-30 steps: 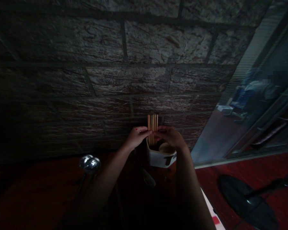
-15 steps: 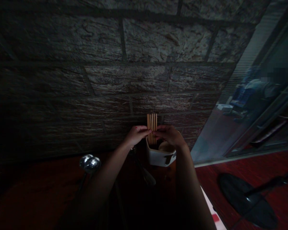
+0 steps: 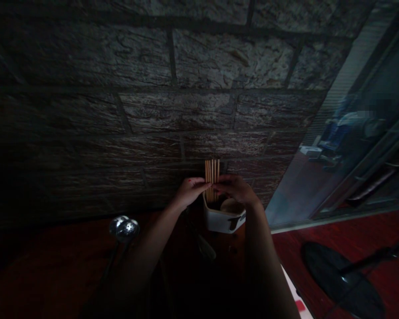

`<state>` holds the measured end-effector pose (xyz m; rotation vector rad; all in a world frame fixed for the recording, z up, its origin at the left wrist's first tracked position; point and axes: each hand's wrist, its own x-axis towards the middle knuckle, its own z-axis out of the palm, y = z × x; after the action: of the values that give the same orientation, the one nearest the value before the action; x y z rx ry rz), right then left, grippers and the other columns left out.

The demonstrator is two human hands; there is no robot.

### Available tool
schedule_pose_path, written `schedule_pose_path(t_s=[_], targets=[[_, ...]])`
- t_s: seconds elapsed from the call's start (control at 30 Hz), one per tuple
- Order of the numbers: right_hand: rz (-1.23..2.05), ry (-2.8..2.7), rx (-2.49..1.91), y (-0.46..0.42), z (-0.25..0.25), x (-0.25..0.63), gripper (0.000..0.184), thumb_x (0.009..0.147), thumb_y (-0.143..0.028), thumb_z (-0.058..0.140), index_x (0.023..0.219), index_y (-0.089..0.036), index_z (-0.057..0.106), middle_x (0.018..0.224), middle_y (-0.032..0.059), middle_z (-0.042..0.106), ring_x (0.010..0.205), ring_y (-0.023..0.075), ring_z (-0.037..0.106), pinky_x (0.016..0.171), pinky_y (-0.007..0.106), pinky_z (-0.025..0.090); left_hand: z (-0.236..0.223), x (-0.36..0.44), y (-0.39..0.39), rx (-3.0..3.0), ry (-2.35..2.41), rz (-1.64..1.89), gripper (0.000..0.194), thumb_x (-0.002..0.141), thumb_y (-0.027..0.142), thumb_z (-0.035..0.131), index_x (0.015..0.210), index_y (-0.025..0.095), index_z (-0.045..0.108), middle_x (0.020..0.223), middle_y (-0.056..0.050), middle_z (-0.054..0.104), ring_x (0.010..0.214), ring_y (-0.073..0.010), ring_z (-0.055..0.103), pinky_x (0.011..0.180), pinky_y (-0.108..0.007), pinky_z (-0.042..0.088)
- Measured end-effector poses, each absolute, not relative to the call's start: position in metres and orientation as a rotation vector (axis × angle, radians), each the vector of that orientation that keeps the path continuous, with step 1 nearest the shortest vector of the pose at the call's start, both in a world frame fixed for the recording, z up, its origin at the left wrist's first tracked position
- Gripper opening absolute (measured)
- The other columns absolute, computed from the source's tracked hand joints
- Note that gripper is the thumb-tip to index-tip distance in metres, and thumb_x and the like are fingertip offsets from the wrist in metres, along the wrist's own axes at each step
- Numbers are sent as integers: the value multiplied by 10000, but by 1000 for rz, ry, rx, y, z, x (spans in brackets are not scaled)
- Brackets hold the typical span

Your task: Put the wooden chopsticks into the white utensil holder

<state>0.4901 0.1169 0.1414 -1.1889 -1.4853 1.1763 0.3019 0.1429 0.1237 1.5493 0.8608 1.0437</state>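
Several light wooden chopsticks (image 3: 212,170) stand upright in a row, their lower ends inside a white container (image 3: 219,223) with a dark mark on its front. My left hand (image 3: 191,190) pinches the bundle from the left side. From the right, my right hand (image 3: 236,188) grips the same chopsticks with thumb and fingers. A round, pale wooden piece (image 3: 231,205) sits inside the container beside them; its kind is hard to make out. The container's right side is partly hidden by my right wrist.
Two metal ladles (image 3: 127,230), one with holes, lie on the dark reddish surface left of my forearm. A dim utensil (image 3: 206,249) lies before the container. Behind rises a brick wall (image 3: 199,110). At right are a glass panel (image 3: 302,177) and a round black stand base (image 3: 342,274).
Both hands keep their hold on the chopsticks, with their grip almost the same. The whole view has shifted very slightly.
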Motion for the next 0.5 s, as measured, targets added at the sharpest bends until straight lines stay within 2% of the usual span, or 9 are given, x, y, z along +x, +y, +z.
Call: schedule_pose_path(t_s=[0.23,0.37,0.5], targets=[[1167,-1459,-1250,114,144,489,204,707,-297,749,874,-181,743,743,10,722,575,98,623,430,163,338,127,305,139,1508,849,1115,304,697,352,795,927,160,744,938,-72,778,867,-217,704,821,-330,510],[1170,-1484,-1249,113,146,486,238,699,-313,753,893,-176,748,706,1,708,559,96,601,453,174,362,130,310,140,1498,846,1185,316,687,361,797,915,150,739,935,-74,775,881,-224,700,836,-337,505],[1177,-1510,-1174,116,144,486,254,676,-331,759,866,-164,742,726,2,706,571,101,604,517,200,435,133,316,141,1490,842,1221,334,690,387,787,911,141,748,926,-74,775,875,-235,696,814,-334,503]])
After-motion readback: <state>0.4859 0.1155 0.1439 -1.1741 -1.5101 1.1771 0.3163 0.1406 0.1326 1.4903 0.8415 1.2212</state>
